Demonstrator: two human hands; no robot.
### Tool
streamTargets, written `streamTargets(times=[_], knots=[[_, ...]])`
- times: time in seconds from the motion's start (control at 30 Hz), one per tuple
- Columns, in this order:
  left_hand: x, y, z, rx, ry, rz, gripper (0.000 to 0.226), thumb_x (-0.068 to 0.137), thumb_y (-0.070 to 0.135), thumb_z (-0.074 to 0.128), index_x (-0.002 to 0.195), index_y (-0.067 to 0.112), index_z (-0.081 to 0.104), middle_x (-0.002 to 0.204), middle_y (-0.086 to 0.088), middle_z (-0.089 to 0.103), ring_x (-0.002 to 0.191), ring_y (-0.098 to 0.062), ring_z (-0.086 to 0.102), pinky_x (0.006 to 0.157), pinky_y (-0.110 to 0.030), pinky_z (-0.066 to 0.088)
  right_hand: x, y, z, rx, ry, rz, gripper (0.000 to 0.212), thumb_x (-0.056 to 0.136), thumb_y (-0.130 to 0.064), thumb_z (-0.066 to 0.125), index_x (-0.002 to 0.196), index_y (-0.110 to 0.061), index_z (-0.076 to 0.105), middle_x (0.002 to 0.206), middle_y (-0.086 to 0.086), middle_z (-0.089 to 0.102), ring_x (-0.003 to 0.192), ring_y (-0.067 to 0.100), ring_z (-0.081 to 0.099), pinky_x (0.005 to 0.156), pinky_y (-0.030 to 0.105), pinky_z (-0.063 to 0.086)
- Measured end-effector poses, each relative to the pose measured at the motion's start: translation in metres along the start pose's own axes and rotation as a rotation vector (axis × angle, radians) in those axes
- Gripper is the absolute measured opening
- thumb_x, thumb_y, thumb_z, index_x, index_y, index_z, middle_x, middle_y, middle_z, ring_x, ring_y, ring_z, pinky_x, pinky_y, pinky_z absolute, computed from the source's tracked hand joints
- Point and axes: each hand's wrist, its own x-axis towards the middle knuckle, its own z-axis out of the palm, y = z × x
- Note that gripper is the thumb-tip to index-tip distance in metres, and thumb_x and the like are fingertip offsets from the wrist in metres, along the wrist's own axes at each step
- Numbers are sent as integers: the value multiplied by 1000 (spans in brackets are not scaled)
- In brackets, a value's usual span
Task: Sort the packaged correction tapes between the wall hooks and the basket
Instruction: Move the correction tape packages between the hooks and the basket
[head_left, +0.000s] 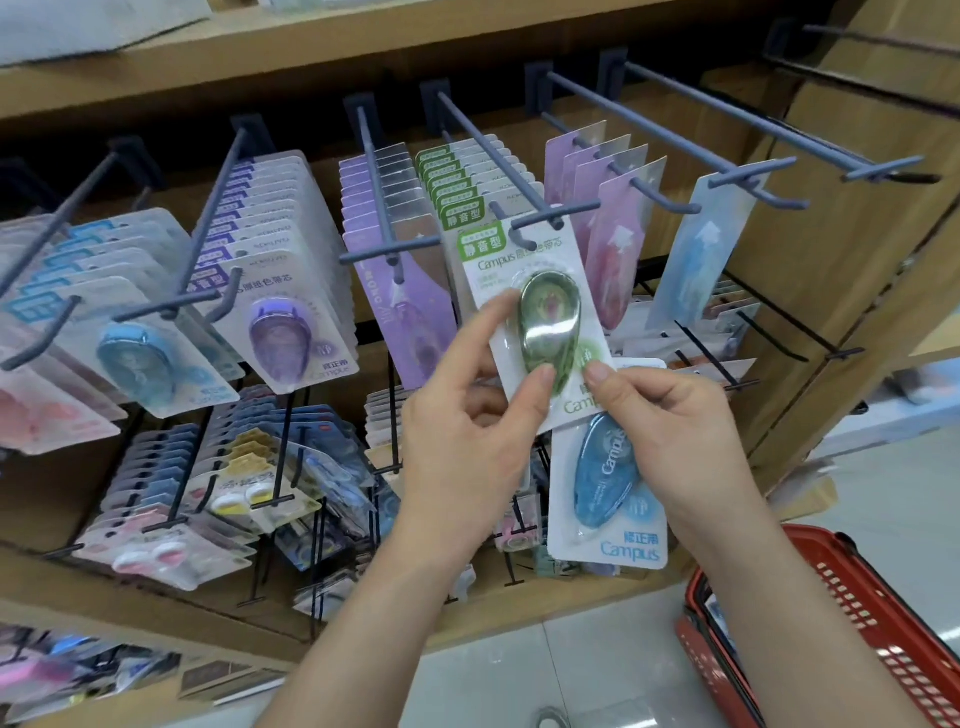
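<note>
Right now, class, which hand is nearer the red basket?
Right. The right hand, holding the blue pack, is just up-left of the basket; the left hand sits farther left, on the green pack.

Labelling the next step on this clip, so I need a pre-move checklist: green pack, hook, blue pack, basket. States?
1. Grip of left hand on green pack: ok, thumb and finger pinch it at the blister.
2. Green pack's hole threaded on hook: cannot tell; the card top sits right at the tip.
3. Hook matches the pack: ok, more green packs hang behind on it.
4. Hold of right hand on blue pack: ok; its thumb also touches the green pack.
5. Basket at hand: ok, lower right; contents cannot tell.
</note>
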Motion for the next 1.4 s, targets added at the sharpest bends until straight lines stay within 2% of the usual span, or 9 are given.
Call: streamTargets(times=[0.07, 0.2, 0.37, 0.5, 0.63, 0.8, 1.0, 1.2, 1.4], knots=[[4, -4, 2, -12, 48, -68, 51, 87, 13, 74, 116, 50, 56, 76, -15, 62, 54, -22, 50, 52, -27, 42, 1, 0, 3, -31, 47, 7, 70, 77, -61, 72, 85, 9, 65, 93, 47, 53, 66, 52, 55, 69, 41, 42], [19, -14, 3, 86, 130, -60, 46, 87, 19, 74, 115, 51, 56, 69, -2, 52, 55, -7, 43, 57, -20, 41, 1, -4, -4, -133, 212, 13, 19, 91, -18, 66, 78, -23, 78, 80, 5, 73, 70, 14, 59, 64, 26, 46], [39, -22, 8, 224, 184, -82, 46, 91, 22, 69, 134, 34, 58, 62, 6, 40, 57, -5, 38, 57, -13, 35, 0, -16, -18, -6, 202, -61, 40, 91, 1, 65, 107, -35, 65, 91, -28, 68, 83, -2, 66, 66, 17, 53], [38, -20, 5, 409, 112, -95, 49, 97, 29, 59, 143, 37, 46, 70, 13, 51, 68, -10, 52, 66, -22, 41, -1, -12, -23, 209, 141, -9, 58, 69, -29, 82, 120, -39, 56, 106, -7, 76, 99, 18, 71, 81, 40, 59], [13, -17, -5, 529, 44, -43, 32, 100, 30, 53, 131, 27, 61, 97, 15, 66, 91, -3, 60, 81, -20, 42, -3, -14, -17, 230, 55, 33, 89, 57, -29, 84, 139, -28, 49, 98, -2, 78, 91, 13, 73, 74, 28, 59], [-7, -3, -11, -119, -133, -293, 19, 82, 37, 62, 87, 24, 75, 83, 4, 75, 79, -11, 67, 75, -34, 57, -5, -20, -2, 141, -185, 39, 75, 61, -11, 76, 130, -27, 54, 90, 3, 78, 81, 14, 74, 68, 26, 59], [-18, -4, -31, -154, 78, -330, 9, 84, 12, 75, 76, 16, 77, 72, -3, 71, 66, -16, 60, 62, -32, 51, 0, -17, 19, 54, -496, 43, 50, 60, -26, 86, 107, -27, 69, 95, 7, 78, 85, 22, 75, 75, 34, 61], [-29, -3, -70, -170, 336, -325, 15, 80, 18, 75, 67, 25, 74, 67, 5, 67, 61, -9, 60, 55, -24, 51, 2, -5, 53, -207, -802, 110, 26, 70, -34, 76, 96, -29, 73, 93, -8, 77, 81, 5, 71, 68, 21, 55], [-42, -4, -117, -242, 533, -348, 8, 71, 31, 69, 69, 25, 73, 68, 2, 67, 61, -11, 61, 51, -23, 51, 1, 5, 99, -477, -1011, 61, 12, 93, -28, 67, 104, -26, 68, 93, -4, 74, 83, 13, 72, 83, 44, 58]])
